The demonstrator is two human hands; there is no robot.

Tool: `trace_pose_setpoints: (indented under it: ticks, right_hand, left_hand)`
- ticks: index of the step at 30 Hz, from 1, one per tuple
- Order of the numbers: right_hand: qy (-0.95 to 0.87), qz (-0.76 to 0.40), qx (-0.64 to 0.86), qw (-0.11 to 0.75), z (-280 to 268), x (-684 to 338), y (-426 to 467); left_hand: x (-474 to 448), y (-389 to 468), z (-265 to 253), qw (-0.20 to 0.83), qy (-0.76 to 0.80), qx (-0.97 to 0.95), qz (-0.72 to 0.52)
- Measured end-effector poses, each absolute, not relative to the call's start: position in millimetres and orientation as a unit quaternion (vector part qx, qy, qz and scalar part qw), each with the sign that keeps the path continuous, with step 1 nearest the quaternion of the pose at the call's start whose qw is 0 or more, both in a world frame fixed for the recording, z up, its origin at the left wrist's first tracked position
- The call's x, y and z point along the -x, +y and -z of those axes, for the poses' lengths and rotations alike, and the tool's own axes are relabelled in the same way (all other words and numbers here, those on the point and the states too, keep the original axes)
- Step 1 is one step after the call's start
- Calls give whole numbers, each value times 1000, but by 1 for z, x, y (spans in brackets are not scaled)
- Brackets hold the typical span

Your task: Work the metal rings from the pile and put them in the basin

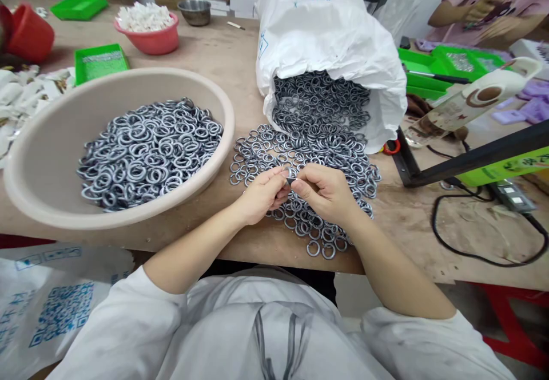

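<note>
My left hand and my right hand meet over a spread of loose grey rings on the table. Between the fingertips of both is a small grey ring, pinched from either side and partly hidden by the fingers. Behind my hands, more dark rings spill from the mouth of a white sack lying on its side. To the left stands a wide beige basin, with a heap of grey rings inside.
A red bowl of white pieces, green trays and a metal bowl stand at the back left. On the right are a black metal frame, a bottle and a looped black cable. A co-worker's hands show at upper right.
</note>
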State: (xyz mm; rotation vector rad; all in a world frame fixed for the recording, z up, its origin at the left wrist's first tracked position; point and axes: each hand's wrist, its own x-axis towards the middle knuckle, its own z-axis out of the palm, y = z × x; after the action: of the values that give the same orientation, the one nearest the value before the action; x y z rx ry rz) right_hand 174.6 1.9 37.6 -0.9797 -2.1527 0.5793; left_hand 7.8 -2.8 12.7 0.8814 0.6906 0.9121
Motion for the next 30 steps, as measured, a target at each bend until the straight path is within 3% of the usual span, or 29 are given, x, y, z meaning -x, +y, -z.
trace_pose_setpoints:
  ticks: [5, 10, 16, 21, 24, 30]
  right_hand:
    - [-819, -268, 394, 319, -32, -180, 10]
    - [-740, -244, 546, 309, -17, -192, 36]
    - [-810, -144, 552, 134, -11, -181, 31]
    - [-818, -115, 555, 98, -9, -177, 27]
    - [-802, -147, 562, 139, -9, -183, 31]
    - [-671, -466, 444, 368, -10, -177, 28]
  left_hand:
    - [-8, -5, -12, 747, 306, -426, -409]
    - [-5, -6, -16, 753, 281, -463, -375]
    - [6, 12, -23, 694, 370, -371, -495]
    - [8, 18, -19, 679, 416, -322, -511]
    - [7, 18, -18, 692, 434, -289, -499]
    - [-5, 7, -14, 722, 424, -349, -420]
